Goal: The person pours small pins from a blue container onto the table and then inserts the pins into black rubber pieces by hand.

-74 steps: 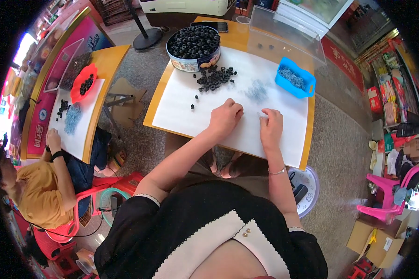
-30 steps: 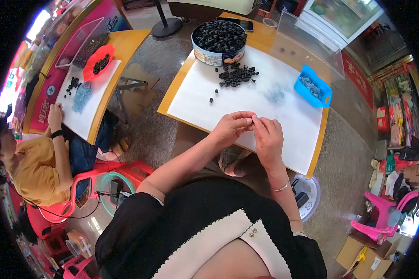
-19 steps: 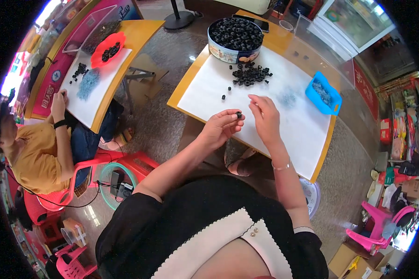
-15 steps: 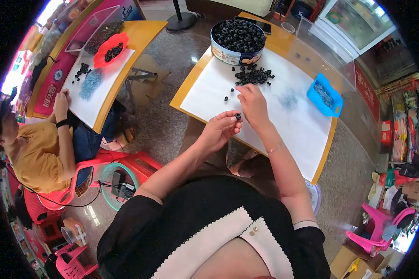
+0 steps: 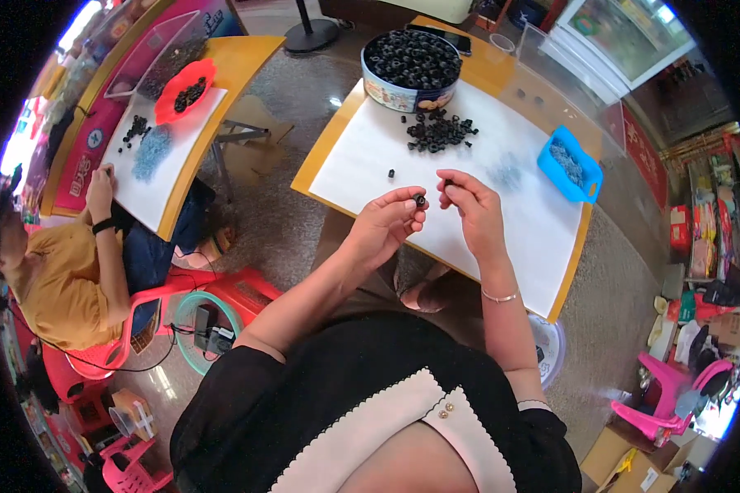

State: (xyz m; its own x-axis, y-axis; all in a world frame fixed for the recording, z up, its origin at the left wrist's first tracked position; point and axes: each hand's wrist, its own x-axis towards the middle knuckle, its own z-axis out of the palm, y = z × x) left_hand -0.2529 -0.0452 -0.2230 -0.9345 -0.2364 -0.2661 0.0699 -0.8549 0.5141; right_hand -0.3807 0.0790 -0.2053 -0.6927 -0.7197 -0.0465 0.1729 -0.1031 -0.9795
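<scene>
My left hand [image 5: 383, 227] is closed in a pinch on a small round black piece [image 5: 420, 200] with a hole in its face. Just to its right, my right hand [image 5: 478, 215] pinches another small black piece [image 5: 450, 183], mostly covered by the fingertips. The two hands are a short gap apart above the near edge of a white sheet [image 5: 370, 168]. Beyond them lies a heap of black pieces [image 5: 440, 133], and one loose black piece [image 5: 391, 173] sits to its left. Behind the heap stands a round tin [image 5: 403, 99] full of such pieces.
A blue basket [image 5: 579, 174] with small pale-blue bits stands at the table's right. Some bits [image 5: 508, 172] lie scattered on the sheet. A clear box [image 5: 543, 70] and a phone [image 5: 448, 38] are at the back. Another person [image 5: 70, 279] sits at a table on the left.
My right hand has come back from beside the heap to my left hand, with a black piece in its fingers. One loose piece left of the heap is gone. My left hand has barely moved.
</scene>
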